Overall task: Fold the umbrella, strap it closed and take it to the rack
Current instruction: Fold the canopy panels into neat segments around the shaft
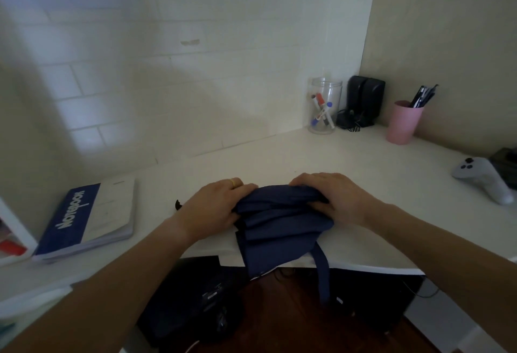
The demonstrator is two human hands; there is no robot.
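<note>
A navy blue umbrella lies collapsed on the white desk near its front edge, its fabric bunched in loose folds. My left hand grips the fabric at the left end, and my right hand presses and holds the right end. The umbrella's strap hangs loose over the desk's front edge. A small black tip sticks out left of my left hand. No rack is in sight.
A blue and white notebook lies at the left. At the back right stand a clear jar of markers, black speakers and a pink cup of pens. A white game controller rests at the far right. Dark items sit under the desk.
</note>
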